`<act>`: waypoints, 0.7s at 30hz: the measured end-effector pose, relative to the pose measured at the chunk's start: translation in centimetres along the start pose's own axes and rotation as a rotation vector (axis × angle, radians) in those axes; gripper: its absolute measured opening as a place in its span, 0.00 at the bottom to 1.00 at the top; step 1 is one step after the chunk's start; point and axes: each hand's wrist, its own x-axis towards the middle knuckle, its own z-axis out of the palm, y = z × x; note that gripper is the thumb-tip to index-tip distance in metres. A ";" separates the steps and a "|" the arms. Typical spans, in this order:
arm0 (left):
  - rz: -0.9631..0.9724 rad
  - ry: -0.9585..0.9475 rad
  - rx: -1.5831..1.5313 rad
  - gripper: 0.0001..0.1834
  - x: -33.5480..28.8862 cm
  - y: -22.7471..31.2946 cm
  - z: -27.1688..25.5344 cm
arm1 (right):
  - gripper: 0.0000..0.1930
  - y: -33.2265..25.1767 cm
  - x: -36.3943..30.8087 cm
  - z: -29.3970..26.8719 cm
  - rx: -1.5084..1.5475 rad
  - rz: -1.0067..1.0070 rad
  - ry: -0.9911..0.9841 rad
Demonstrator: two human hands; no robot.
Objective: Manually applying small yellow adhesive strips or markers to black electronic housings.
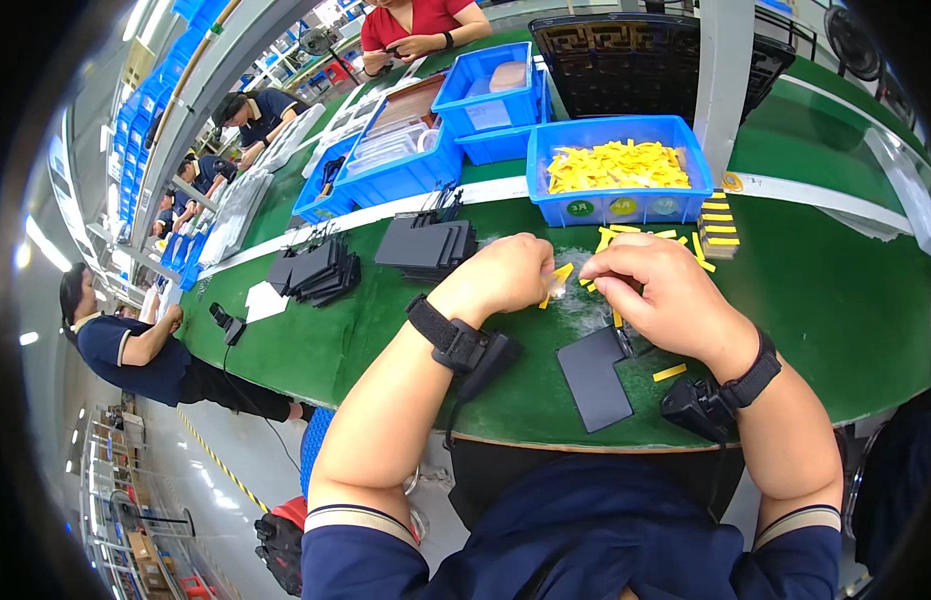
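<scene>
My left hand [511, 268] is closed in a pinch on a small yellow strip [563, 274], held just above the green table. My right hand [658, 290] is beside it, thumb and fingers drawn together; a bit of yellow shows at its fingertips, but I cannot tell whether it is gripped. Under and in front of the right hand lies a flat black plate [594, 385] with a notched corner. A loose yellow strip [670, 372] rests to the right of the plate. Several more strips are scattered beyond my hands, below a blue bin [618, 208] heaped with yellow pieces [618, 166].
Two stacks of black plates, one nearer [426, 243] and one farther left [321, 268], lie on the green table [836, 300]. A yellow-edged pile [719, 232] stands by a white post [724, 90]. Blue bins [406, 170] sit behind. Co-workers are at the left and far side.
</scene>
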 end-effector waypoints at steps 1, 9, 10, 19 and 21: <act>0.035 0.035 -0.022 0.07 -0.1 0.0 0.0 | 0.06 0.1 0.0 0.1 0.002 0.004 -0.002; -0.025 -0.019 -0.115 0.06 0.3 0.8 -0.7 | 0.05 0.5 0.0 0.2 -0.010 0.001 0.002; -0.026 0.006 -0.205 0.06 0.6 0.9 -0.9 | 0.05 0.6 0.0 0.2 -0.008 -0.011 0.008; 0.205 0.723 0.012 0.20 3.6 2.3 -1.2 | 0.06 0.4 0.2 0.3 -0.009 -0.003 -0.006; 0.188 0.787 -0.002 0.24 1.3 1.7 -2.8 | 0.06 0.4 0.1 0.7 -0.015 0.009 -0.014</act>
